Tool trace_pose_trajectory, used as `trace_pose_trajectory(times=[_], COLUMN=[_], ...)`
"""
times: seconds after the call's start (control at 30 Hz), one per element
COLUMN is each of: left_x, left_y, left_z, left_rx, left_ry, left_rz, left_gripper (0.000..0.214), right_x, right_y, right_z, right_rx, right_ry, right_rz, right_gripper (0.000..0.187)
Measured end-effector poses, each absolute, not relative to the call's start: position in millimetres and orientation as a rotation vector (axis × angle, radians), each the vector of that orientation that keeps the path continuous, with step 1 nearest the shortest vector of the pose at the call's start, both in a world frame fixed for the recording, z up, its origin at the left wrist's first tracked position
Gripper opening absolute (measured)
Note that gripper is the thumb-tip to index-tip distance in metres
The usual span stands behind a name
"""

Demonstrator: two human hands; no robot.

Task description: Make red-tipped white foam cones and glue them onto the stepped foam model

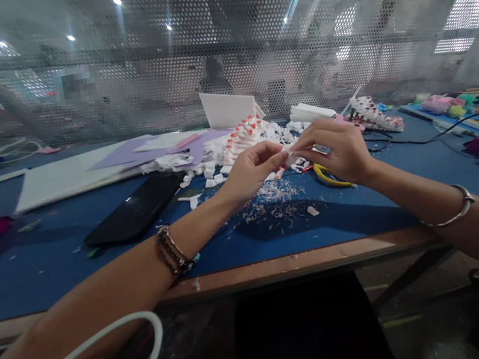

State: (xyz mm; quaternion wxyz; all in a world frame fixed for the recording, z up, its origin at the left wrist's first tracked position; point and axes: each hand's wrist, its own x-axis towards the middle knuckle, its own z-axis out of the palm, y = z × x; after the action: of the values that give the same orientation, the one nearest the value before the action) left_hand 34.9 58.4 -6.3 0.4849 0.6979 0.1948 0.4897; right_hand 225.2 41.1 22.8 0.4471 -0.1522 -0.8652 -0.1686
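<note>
Head view: a small white piece (290,150) is pinched from the left by the left hand (248,172), from the right by the right hand (341,149), its long axis obscured.

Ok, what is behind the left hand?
Behind the left hand, white pieces with red-orange tips and a white board show; whatever the hand covers can't be seen.
</note>
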Motion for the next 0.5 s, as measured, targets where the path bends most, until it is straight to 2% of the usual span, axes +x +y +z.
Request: trace_pose_trajectory(times=[0.27,0.5], left_x=[37.6,37.5], left_y=[51.4,36.4], left_z=[-6.3,-0.2], left_rx=[1.846,2.079], left_ry=[0.542,0.679], left_rz=[1.332,1.393], left_gripper=[0.017,0.028], right_x=[219.0,215.9], right_y=[41.3,41.7], right_z=[20.8,16.3], right_rx=[-0.597,-0.596], right_ry=[-1.998,-1.931], right_rz=[0.317,0.3], right_gripper=[0.021,0.022])
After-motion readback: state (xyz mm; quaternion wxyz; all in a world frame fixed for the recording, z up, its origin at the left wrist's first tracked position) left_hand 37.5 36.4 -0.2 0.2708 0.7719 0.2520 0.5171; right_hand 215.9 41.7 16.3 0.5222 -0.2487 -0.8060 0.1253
